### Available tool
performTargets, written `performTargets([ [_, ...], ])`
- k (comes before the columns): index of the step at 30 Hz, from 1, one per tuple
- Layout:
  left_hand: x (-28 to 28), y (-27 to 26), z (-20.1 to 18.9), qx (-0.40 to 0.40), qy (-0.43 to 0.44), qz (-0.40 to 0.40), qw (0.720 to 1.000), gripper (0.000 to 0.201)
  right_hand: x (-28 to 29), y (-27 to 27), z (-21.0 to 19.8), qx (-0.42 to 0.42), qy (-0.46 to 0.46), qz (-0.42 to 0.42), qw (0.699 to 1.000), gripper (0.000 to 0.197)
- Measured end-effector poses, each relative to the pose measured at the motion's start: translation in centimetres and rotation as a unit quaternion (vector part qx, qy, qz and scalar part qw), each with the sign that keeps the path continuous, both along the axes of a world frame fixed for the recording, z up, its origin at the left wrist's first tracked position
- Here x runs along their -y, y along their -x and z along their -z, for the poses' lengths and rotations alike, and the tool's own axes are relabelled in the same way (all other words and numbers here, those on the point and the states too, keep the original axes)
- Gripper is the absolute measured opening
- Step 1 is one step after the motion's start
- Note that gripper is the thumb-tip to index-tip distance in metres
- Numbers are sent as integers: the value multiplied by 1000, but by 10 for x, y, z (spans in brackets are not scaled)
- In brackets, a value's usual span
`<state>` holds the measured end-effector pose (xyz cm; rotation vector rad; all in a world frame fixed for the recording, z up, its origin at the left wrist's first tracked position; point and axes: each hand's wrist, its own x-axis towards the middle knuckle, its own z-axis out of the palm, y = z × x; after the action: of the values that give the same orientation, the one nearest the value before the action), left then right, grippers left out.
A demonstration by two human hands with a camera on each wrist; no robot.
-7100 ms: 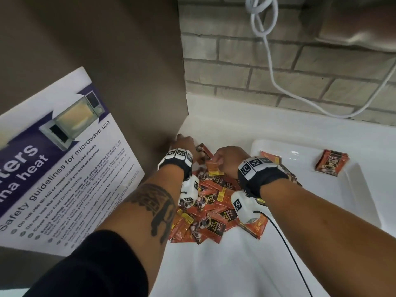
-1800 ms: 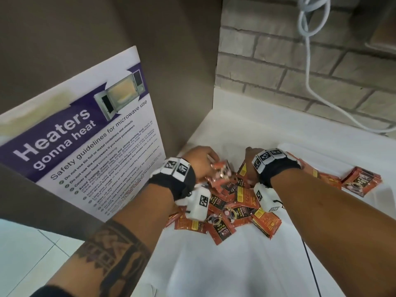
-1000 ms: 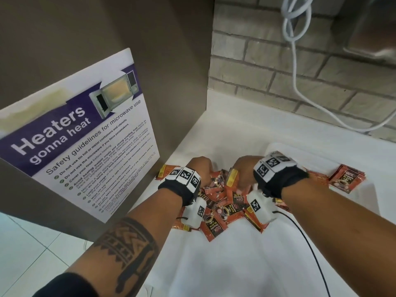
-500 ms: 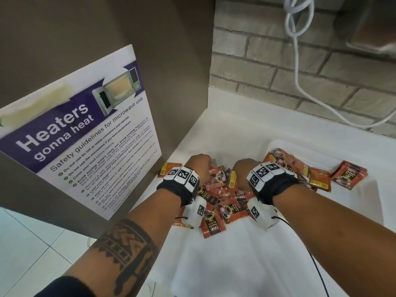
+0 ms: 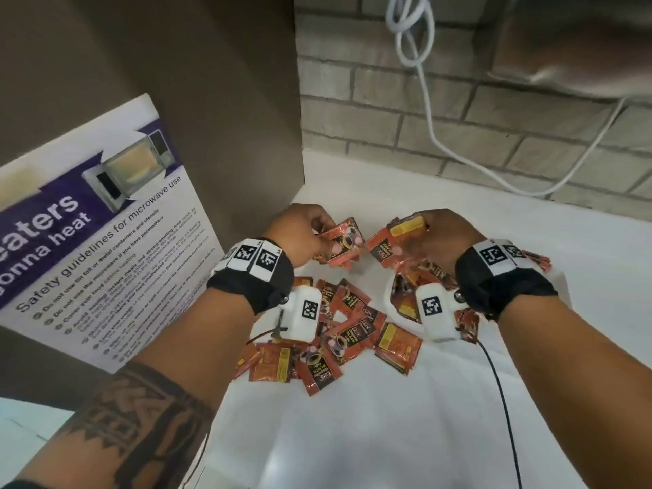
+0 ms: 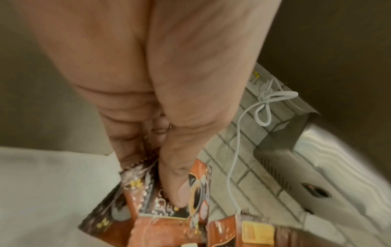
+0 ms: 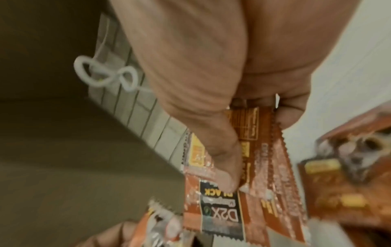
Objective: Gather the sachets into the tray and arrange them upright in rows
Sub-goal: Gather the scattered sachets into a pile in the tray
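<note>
Orange-and-black coffee sachets (image 5: pixel 338 333) lie in a loose pile on the white counter, below my wrists. My left hand (image 5: pixel 323 234) grips a small bundle of sachets (image 5: pixel 344 245) above the pile; in the left wrist view its thumb (image 6: pixel 180 192) presses on the bundle (image 6: pixel 169 217). My right hand (image 5: pixel 423 229) pinches another bundle (image 5: pixel 395 241) beside it, and the right wrist view shows those sachets (image 7: pixel 260 158) fanned between thumb and fingers. The white tray (image 5: pixel 390 294) lies under my right wrist, mostly hidden. A few sachets (image 5: pixel 534 261) show in it past the wristband.
A microwave safety poster (image 5: pixel 88 259) leans on the brown panel (image 5: pixel 211 100) at the left. A brick wall with a hanging white cable (image 5: pixel 423 100) stands behind the counter. A metal appliance (image 5: pixel 582 47) is at the upper right. A black wire (image 5: pixel 501 400) trails from my right wrist.
Both hands have risen from the pile, each with a bundle of sachets held up between them. Fewer sachets lie on the counter under my wrists.
</note>
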<state>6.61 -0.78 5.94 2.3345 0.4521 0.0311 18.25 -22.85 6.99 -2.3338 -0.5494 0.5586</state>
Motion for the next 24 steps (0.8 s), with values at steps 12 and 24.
performTargets([
  [12,114,-49,43,-45,62,91,993,40,78,-5,42,7,224,22,974,28],
  [24,129,-44,49,-24,-20,153,988,44,80,-14,46,35,227,65,971,49],
])
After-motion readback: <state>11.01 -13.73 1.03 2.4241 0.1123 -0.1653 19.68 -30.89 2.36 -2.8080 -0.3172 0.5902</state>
